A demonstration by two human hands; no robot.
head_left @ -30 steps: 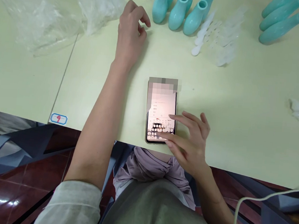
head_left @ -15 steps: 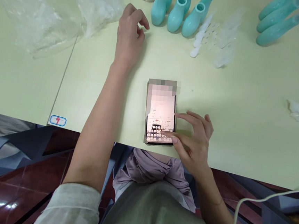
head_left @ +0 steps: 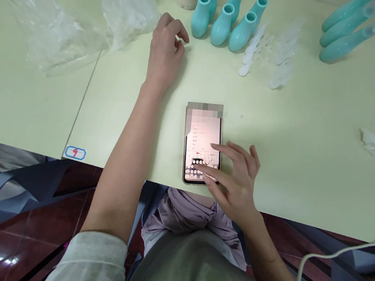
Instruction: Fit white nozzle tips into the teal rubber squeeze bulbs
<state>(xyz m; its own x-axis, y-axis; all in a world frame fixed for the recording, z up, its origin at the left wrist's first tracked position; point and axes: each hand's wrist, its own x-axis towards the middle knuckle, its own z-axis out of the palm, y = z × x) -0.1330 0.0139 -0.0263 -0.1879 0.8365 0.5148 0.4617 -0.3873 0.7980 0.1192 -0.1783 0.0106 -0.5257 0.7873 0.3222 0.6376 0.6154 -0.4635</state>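
Observation:
A smartphone (head_left: 204,133) lies flat on the table, lit, with a keyboard on the lower part of its screen and its top pixelated. My right hand (head_left: 236,180) is over its lower right side, fingers spread, the index fingertip at the keys. Nothing is held in it. Further up, my left hand (head_left: 167,47) rests on the tabletop, loosely bent and empty, thumb and index finger apart. Just right of it stand several glossy turquoise bulb-shaped pieces with open necks (head_left: 222,27). Beside these are white spoon-shaped pieces (head_left: 246,67).
Crumpled clear plastic bags (head_left: 126,12) lie at the upper left. Tiny pale bits and translucent pieces (head_left: 283,57) are right of the white ones. Three turquoise pieces (head_left: 340,42) lie at upper right. A white scrap (head_left: 374,141), a number label (head_left: 75,152) and a cable (head_left: 325,256) also show.
My right hand has shifted left across the phone, its index finger further over the keys. More lines show on the screen. My left hand stays on the table; the whole view has shifted slightly.

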